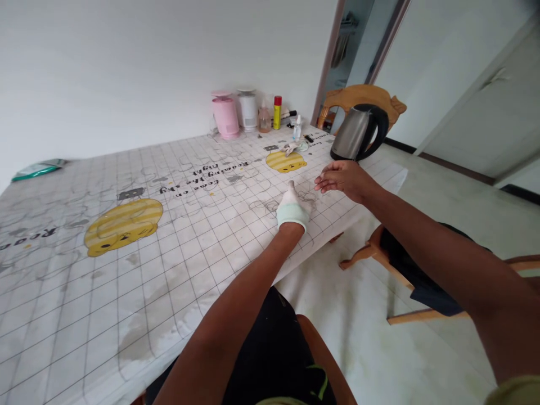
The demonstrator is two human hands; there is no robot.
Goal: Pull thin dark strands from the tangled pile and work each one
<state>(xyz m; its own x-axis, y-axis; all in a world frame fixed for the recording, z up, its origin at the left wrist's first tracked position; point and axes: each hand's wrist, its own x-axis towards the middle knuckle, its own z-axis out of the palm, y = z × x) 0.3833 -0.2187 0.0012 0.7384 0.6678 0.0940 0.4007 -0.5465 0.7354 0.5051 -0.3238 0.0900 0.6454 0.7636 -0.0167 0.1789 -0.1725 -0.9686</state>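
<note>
My left hand (292, 207), in a white knit glove with a mint cuff, is over the near right part of the table. A tangle of thin dark strands (265, 206) shows on both sides of it and seems to be in its grip. The thumb points away from me; the other fingers are mostly hidden. Bare and empty, my right hand (342, 179) hovers to the right of the glove with its fingers apart and slightly bent. Just behind it stands a steel kettle (351, 133) with a black handle. A second pale glove (294, 148) lies crumpled farther back.
A grid-patterned tablecloth (202, 236) covers the table. Along the wall stand a pink canister (225, 117), a white canister (247, 111), a pinkish bottle (264, 119), a yellow spray can (277, 114) and a small clear bottle (297, 129). A green packet (40, 169) lies far left; wooden chairs (366, 97) stand right.
</note>
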